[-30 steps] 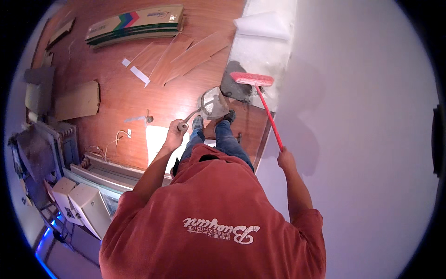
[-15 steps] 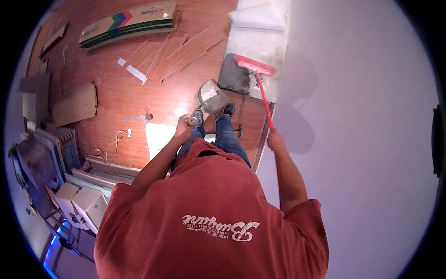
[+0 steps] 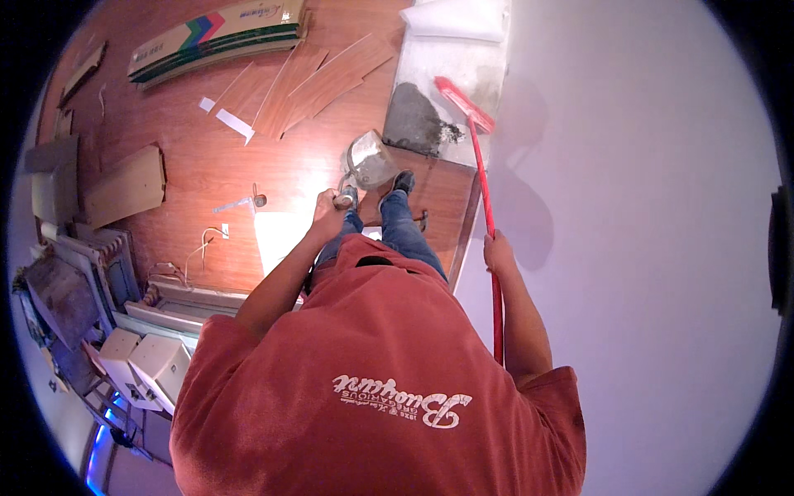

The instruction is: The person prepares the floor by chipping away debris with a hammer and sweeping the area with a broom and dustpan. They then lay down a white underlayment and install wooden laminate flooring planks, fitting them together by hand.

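Note:
My right hand (image 3: 498, 250) is closed round the red handle of a broom (image 3: 465, 106). The broom's red head lies slanted on the pale bare floor strip (image 3: 463, 62), close to the wall. Beside it, to the left, spreads a dark grey patch (image 3: 411, 121) with a ragged right edge. My left hand (image 3: 328, 212) grips the top of the handle of a long-handled dustpan (image 3: 371, 161). The dustpan's pan rests on the floor just ahead of my shoes, its wide mouth toward the patch. Most of its handle is hidden by the hand.
Loose wood planks (image 3: 310, 87) lie ahead left, with stacked long cartons (image 3: 219, 40) beyond. A white foam sheet (image 3: 455, 21) covers the strip's far end. The plain wall (image 3: 637, 248) rises on my right. Cardboard (image 3: 126, 188), a square ruler (image 3: 236, 204) and a chair (image 3: 62, 298) are at left.
The broom head has swung from nearly level to slanted and shifted slightly right, uncovering more of the dark patch. The dustpan has turned a little and moved slightly up-left in view.

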{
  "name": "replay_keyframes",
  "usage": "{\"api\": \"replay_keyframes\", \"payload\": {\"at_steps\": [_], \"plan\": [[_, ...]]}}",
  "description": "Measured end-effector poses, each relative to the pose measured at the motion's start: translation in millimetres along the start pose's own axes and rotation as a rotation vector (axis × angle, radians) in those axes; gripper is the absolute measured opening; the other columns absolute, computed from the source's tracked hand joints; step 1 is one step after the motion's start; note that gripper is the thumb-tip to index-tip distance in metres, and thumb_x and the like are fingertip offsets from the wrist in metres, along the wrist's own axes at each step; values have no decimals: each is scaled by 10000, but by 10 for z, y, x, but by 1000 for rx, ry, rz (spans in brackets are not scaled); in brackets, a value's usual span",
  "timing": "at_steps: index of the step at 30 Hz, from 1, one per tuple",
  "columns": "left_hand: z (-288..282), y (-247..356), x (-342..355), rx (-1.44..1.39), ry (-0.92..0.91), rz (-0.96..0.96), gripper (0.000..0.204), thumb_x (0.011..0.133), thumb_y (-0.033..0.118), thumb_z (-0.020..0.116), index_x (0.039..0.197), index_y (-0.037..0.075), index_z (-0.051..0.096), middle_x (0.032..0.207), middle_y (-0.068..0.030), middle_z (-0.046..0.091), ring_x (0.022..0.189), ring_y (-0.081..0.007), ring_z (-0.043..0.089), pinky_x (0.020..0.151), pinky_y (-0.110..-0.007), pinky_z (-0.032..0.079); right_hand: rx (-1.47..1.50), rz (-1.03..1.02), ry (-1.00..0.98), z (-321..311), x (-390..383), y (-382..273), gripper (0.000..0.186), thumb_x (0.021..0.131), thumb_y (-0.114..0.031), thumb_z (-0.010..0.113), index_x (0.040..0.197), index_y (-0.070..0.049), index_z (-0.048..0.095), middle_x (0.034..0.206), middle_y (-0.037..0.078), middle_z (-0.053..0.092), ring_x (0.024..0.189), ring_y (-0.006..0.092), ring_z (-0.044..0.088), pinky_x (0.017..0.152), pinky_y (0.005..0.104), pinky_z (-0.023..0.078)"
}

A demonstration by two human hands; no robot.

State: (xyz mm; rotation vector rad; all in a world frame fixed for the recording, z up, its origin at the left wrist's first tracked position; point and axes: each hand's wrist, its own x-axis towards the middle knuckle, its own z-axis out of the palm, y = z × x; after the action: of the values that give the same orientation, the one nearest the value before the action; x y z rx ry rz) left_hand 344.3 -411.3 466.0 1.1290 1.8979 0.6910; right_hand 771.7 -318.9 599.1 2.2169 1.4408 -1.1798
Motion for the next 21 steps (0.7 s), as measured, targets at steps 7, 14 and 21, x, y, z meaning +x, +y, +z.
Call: {"api": "replay_keyframes", "payload": {"at_steps": [7, 14, 21], "plan": [[6, -91, 97, -46, -12, 23, 276, 913, 179, 775, 1034, -8, 612, 1033, -250, 633, 953, -388, 635, 842, -473, 516, 342, 75, -269, 661, 279, 20, 243, 1058, -289, 500, 1095, -56, 555, 648, 42, 522, 461, 177, 511, 385, 365, 461], [28, 53, 112, 0, 7, 12, 309, 857, 119, 790, 1083, -18, 630, 1163, -284, 624, 1107, -439, 615, 945, -476, 513, 475, 165, -334, 430, -400, -459, 253, 1082, -321, 502, 1162, -88, 559, 656, 14, 492, 445, 117, 455, 372, 297, 419], [22, -208, 213, -27, 119, 123, 212, 912, 124, 755, 949, -27, 612, 923, -232, 637, 857, -353, 628, 772, -461, 509, 269, 70, -215, 41, -679, -499, 361, 1058, -330, 522, 1240, -29, 603, 670, 77, 574, 491, 195, 587, 464, 374, 534]]}}
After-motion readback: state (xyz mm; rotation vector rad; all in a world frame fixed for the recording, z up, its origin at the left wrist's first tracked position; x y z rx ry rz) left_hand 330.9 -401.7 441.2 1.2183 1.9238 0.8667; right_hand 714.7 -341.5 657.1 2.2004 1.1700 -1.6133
